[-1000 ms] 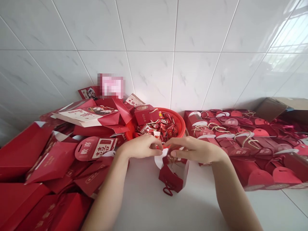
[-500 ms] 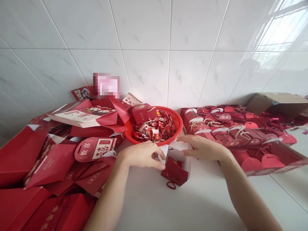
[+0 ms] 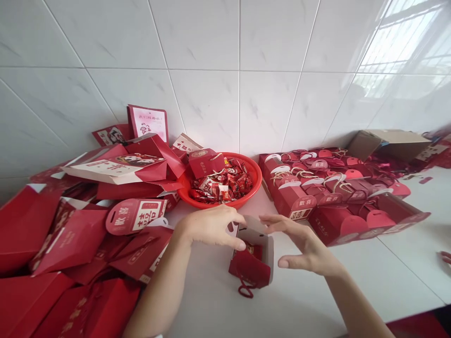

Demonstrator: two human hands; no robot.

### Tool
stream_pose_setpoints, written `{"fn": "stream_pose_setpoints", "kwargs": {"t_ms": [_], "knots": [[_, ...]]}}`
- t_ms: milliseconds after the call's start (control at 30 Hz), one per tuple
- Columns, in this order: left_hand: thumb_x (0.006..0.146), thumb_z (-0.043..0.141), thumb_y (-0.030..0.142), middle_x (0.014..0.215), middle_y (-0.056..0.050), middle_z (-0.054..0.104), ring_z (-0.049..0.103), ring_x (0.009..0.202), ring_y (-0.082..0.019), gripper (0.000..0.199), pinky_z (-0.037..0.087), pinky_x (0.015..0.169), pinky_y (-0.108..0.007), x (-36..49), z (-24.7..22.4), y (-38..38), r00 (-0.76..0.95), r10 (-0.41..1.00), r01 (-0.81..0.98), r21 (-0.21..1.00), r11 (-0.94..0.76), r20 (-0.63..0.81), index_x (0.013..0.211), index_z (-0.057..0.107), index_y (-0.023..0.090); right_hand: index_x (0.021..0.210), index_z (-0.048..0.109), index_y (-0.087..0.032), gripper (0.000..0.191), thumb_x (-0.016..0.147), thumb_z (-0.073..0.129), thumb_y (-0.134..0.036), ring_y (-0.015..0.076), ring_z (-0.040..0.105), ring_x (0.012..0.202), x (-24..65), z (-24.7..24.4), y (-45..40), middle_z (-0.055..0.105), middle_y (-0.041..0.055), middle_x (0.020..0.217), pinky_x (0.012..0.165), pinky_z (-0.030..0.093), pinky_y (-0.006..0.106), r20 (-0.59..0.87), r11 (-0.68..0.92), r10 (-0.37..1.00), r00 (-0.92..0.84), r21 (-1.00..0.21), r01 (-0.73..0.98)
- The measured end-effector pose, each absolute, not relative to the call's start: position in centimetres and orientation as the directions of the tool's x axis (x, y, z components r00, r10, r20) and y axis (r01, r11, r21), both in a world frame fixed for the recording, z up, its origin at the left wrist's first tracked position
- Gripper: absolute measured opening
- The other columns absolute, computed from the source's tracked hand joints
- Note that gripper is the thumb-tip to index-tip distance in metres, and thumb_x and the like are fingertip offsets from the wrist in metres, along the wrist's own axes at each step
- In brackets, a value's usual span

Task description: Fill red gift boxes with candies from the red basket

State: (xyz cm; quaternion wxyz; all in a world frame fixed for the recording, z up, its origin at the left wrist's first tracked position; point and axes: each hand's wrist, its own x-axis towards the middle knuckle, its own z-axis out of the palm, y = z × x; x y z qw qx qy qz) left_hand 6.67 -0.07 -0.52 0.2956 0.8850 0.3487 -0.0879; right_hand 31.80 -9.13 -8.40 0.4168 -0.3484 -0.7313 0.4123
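Note:
A small red gift box with a white inside stands on the white tabletop, its top flaps raised. Inside it I can make out a wrapped candy, and a dark red cord loop hangs at its front. My left hand curves around the box's left upper corner, thumb and forefinger apart on either side of the flap there. At the right, my right hand is open, its fingertips at the rear flap and its thumb apart from the box. Behind the box, a red plastic basket holds wrapped candies and another small box.
Red gift boxes and bags are heaped at the left. Rows of closed boxes with cord handles fill the right, beside a cardboard box. A tiled wall rises behind. Part of another hand shows at the right edge.
The view has shifted slightly, and the box appears lower and a little left. My right hand's thumb has spread away from its fingers and off the box. My left hand stays at the left corner.

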Motion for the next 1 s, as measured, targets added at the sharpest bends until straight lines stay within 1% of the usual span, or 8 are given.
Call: {"fn": "stream_pose_setpoints", "kwargs": {"t_ms": [133, 233, 300, 433, 533, 600, 767, 1000], "knots": [[0.077, 0.071, 0.034, 0.104, -0.006, 0.071, 0.066, 0.091, -0.022, 0.027, 0.044, 0.074, -0.026, 6.6, -0.9, 0.4, 0.755, 0.564, 0.653, 0.464, -0.599, -0.334, 0.100, 0.077, 0.021, 0.120, 0.070, -0.030, 0.049, 0.075, 0.084, -0.047, 0.0300, 0.057, 0.131, 30.3, -9.8, -9.9, 0.063, 0.0116, 0.138, 0.110, 0.045, 0.045, 0.373, 0.445, 0.826, -0.424, -0.891, 0.084], [0.077, 0.064, 0.023, 0.091, -0.002, 0.070, 0.064, 0.081, -0.019, 0.015, 0.042, 0.069, -0.025, 6.6, -1.1, 0.6, 0.721, 0.604, 0.691, 0.425, -0.585, -0.341, 0.089, 0.073, 0.020, 0.120, 0.070, -0.030, 0.051, 0.074, 0.084, -0.047, 0.0293, 0.060, 0.125, 29.2, -10.5, -10.3, 0.065, 0.0118, 0.134, 0.105, 0.049, 0.043, 0.366, 0.471, 0.826, -0.428, -0.865, 0.171], [0.080, 0.060, 0.023, 0.087, -0.001, 0.069, 0.062, 0.078, -0.018, 0.013, 0.041, 0.067, -0.025, 6.6, -1.1, 0.7, 0.700, 0.641, 0.708, 0.421, -0.567, -0.315, 0.088, 0.070, 0.020, 0.119, 0.069, -0.028, 0.053, 0.073, 0.084, -0.050, 0.0298, 0.062, 0.122, 28.6, -10.9, -10.5, 0.066, 0.0123, 0.131, 0.102, 0.050, 0.043, 0.355, 0.481, 0.832, -0.426, -0.844, 0.238], [0.084, 0.064, 0.041, 0.096, -0.002, 0.069, 0.061, 0.082, -0.018, 0.025, 0.043, 0.070, -0.025, 6.5, -0.7, 0.7, 0.753, 0.600, 0.641, 0.501, -0.581, -0.268, 0.099, 0.069, 0.021, 0.101, 0.065, -0.023, 0.041, 0.078, 0.079, -0.054, 0.0244, 0.066, 0.096, 27.4, -11.5, -10.6, 0.071, 0.0100, 0.108, 0.086, 0.054, 0.038, 0.369, 0.451, 0.882, -0.293, -0.841, 0.300], [0.074, 0.076, 0.054, 0.105, -0.002, 0.066, 0.061, 0.089, -0.019, 0.045, 0.043, 0.073, -0.024, 6.3, -0.6, 0.6, 0.780, 0.539, 0.618, 0.530, -0.581, -0.319, 0.108, 0.070, 0.025, 0.095, 0.060, -0.023, 0.035, 0.083, 0.075, -0.052, 0.0204, 0.064, 0.082, 26.9, -11.7, -10.4, 0.069, 0.0071, 0.097, 0.076, 0.054, 0.034, 0.362, 0.418, 0.906, -0.220, -0.850, 0.321], [0.071, 0.079, 0.053, 0.105, -0.001, 0.063, 0.060, 0.091, -0.020, 0.041, 0.042, 0.073, -0.025, 6.3, -0.6, 0.6, 0.780, 0.519, 0.622, 0.521, -0.584, -0.349, 0.101, 0.071, 0.026, 0.096, 0.059, -0.023, 0.034, 0.084, 0.075, -0.050, 0.0193, 0.063, 0.079, 27.0, -11.6, -10.0, 0.068, 0.0058, 0.095, 0.073, 0.054, 0.033, 0.348, 0.396, 0.917, -0.196, -0.858, 0.328], [0.077, 0.075, 0.046, 0.098, -0.002, 0.059, 0.059, 0.095, -0.023, 0.026, 0.041, 0.075, -0.028, 7.4, -1.3, 0.8, 0.714, 0.638, 0.691, 0.434, -0.578, -0.288, 0.077, 0.068, 0.021, 0.094, 0.059, -0.024, 0.029, 0.087, 0.072, -0.049, 0.0207, 0.064, 0.081, 27.5, -11.3, -9.1, 0.068, 0.0068, 0.098, 0.072, 0.055, 0.034, 0.377, 0.403, 0.915, -0.141, -0.851, 0.336], [0.083, 0.070, 0.040, 0.098, -0.005, 0.067, 0.064, 0.094, -0.026, 0.020, 0.044, 0.074, -0.030, 9.6, -3.1, 1.4, 0.706, 0.679, 0.692, 0.401, -0.600, -0.200, 0.089, 0.071, 0.021, 0.096, 0.062, -0.025, 0.015, 0.093, 0.065, -0.040, 0.0240, 0.066, 0.095, 28.5, -11.6, -8.1, 0.069, 0.0085, 0.109, 0.083, 0.054, 0.039, 0.424, 0.405, 0.905, -0.041, -0.826, 0.393]]}}
